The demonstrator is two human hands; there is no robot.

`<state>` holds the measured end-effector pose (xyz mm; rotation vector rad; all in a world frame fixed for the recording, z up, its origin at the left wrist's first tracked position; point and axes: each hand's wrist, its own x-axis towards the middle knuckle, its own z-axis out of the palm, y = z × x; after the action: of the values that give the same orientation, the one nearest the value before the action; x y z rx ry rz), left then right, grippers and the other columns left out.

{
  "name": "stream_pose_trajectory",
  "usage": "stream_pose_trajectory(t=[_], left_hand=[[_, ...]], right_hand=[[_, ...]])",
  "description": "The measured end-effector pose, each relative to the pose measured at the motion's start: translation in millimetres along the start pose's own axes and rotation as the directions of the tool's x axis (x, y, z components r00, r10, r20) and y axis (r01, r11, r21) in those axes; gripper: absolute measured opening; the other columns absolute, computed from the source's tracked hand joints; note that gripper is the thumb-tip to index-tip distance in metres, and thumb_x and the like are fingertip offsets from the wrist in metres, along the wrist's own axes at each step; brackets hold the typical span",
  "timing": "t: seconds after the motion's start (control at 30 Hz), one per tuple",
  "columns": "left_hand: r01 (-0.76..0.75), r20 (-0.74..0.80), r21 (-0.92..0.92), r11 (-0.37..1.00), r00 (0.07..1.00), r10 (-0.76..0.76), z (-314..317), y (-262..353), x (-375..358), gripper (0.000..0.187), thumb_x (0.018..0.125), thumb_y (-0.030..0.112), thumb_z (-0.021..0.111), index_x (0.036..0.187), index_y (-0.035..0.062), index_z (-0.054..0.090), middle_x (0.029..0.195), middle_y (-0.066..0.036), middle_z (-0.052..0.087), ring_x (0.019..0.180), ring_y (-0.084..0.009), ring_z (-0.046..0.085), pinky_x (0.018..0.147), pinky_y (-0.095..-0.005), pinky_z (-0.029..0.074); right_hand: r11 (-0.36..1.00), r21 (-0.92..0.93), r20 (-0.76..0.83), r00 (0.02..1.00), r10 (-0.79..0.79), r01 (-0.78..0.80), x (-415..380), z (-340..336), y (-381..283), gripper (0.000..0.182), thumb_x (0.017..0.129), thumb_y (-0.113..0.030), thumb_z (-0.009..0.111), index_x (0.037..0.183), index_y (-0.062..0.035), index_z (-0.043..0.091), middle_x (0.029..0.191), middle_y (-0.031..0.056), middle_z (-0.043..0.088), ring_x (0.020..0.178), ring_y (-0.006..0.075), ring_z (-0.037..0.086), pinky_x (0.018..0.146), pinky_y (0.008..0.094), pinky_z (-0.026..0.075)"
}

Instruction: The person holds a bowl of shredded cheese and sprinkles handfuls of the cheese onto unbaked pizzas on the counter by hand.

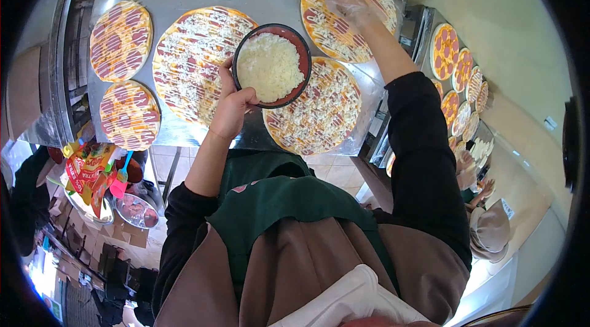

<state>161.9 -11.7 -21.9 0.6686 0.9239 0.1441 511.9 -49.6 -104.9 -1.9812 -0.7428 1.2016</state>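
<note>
My left hand (pixel 232 106) grips the rim of a round bowl, dark outside and reddish inside (pixel 305 63). White grated cheese (pixel 269 69) fills much of it. In a clear plastic glove, my right hand (pixel 347 2) is over the upper right pizza (pixel 332 35); blur and the glove obscure its fingers and anything in them. That pizza has sausage slices, pale sauce lines and some cheese. Below the bowl lies a pizza (pixel 316 115) strewn with cheese, and to its left a larger one (pixel 190 63), also strewn with cheese.
The metal table (pixel 166 8) bears several more pizzas, including one at lower left (pixel 129 115). More pizzas (pixel 445 50) stand on another surface at right, near another person's hands (pixel 467 170). A red-yellow package (pixel 89 170) and a pink spatula (pixel 119 185) are at lower left.
</note>
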Motion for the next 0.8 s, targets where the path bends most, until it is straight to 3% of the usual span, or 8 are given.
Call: stream_pose_trajectory(t=[0.13,0.17,0.2,0.3,0.4,0.53,0.6,0.8], left_hand=[[0.012,0.002,0.010,1.000,1.000,-0.012,0,2,-1,0.084,0.068,-0.004,0.044,0.142,0.0155,0.008,0.102,-0.008,0.051,0.067,-0.0104,0.052,0.054,-0.0242,0.048],[0.012,0.003,0.010,1.000,1.000,-0.012,1,4,-2,0.084,0.068,-0.004,0.044,0.142,0.0155,0.008,0.102,-0.008,0.051,0.067,-0.0104,0.052,0.054,-0.0242,0.048],[-0.002,-0.011,-0.033,0.999,1.000,0.001,4,6,-2,0.079,0.066,-0.004,0.044,0.136,0.0147,0.014,0.101,-0.008,0.049,0.064,-0.0087,0.047,0.049,-0.0220,0.040],[-0.033,-0.052,-0.090,0.995,0.998,0.028,10,7,-1,0.073,0.064,-0.006,0.045,0.130,0.0135,0.020,0.098,-0.008,0.048,0.059,-0.0069,0.042,0.044,-0.0199,0.030],[-0.046,-0.063,-0.102,0.994,0.997,0.040,8,6,1,0.073,0.064,-0.007,0.045,0.130,0.0125,0.019,0.096,-0.008,0.049,0.055,-0.0069,0.041,0.042,-0.0202,0.030],[-0.078,-0.040,-0.124,0.989,0.997,0.073,10,4,8,0.074,0.064,-0.009,0.045,0.130,0.0113,0.019,0.095,-0.009,0.049,0.050,-0.0072,0.040,0.039,-0.0203,0.029],[-0.079,-0.037,-0.099,0.992,0.996,0.075,10,5,11,0.073,0.064,-0.009,0.045,0.130,0.0115,0.019,0.096,-0.009,0.049,0.054,-0.0078,0.042,0.041,-0.0204,0.031],[-0.127,-0.058,-0.078,0.989,0.991,0.123,17,6,19,0.071,0.065,-0.008,0.046,0.128,0.0112,0.020,0.104,-0.010,0.047,0.075,-0.0115,0.049,0.054,-0.0216,0.039]], right_hand=[[0.950,0.305,0.069,0.993,-0.092,0.067,-16,-6,9,0.027,0.076,-0.021,0.062,0.098,-0.0059,0.066,0.084,0.0055,0.064,0.078,0.0164,0.059,0.072,0.0286,0.046],[0.920,-0.193,-0.042,0.934,-0.355,0.341,-18,-4,9,0.025,0.075,-0.018,0.062,0.097,-0.0073,0.067,0.080,0.0043,0.062,0.071,0.0145,0.057,0.067,0.0269,0.046],[0.604,-0.653,-0.006,0.794,-0.608,0.458,-22,-1,7,0.023,0.074,-0.015,0.063,0.095,-0.0088,0.069,0.076,0.0030,0.061,0.064,0.0126,0.055,0.063,0.0251,0.045],[0.917,-0.383,-0.282,0.930,-0.234,0.115,-39,4,1,0.025,0.072,-0.012,0.062,0.096,-0.0113,0.070,0.076,0.0044,0.062,0.064,0.0121,0.055,0.065,0.0255,0.046],[0.981,-0.183,-0.295,0.955,0.014,-0.071,-42,-6,-2,0.027,0.071,-0.012,0.062,0.097,-0.0119,0.070,0.077,0.0077,0.065,0.067,0.0147,0.060,0.068,0.0254,0.047],[0.973,-0.215,-0.325,0.946,0.008,-0.082,-41,-13,10,0.025,0.071,-0.013,0.063,0.095,-0.0112,0.070,0.076,0.0094,0.066,0.070,0.0155,0.062,0.069,0.0265,0.048],[0.921,-0.382,-0.332,0.918,-0.218,0.080,-48,-12,9,0.024,0.071,-0.016,0.064,0.094,-0.0114,0.070,0.074,0.0079,0.066,0.067,0.0136,0.061,0.068,0.0254,0.049],[0.953,-0.303,-0.384,0.914,-0.128,0.006,-49,-4,6,0.025,0.072,-0.023,0.068,0.093,-0.0103,0.070,0.081,0.0072,0.067,0.070,0.0137,0.062,0.067,0.0254,0.049]])
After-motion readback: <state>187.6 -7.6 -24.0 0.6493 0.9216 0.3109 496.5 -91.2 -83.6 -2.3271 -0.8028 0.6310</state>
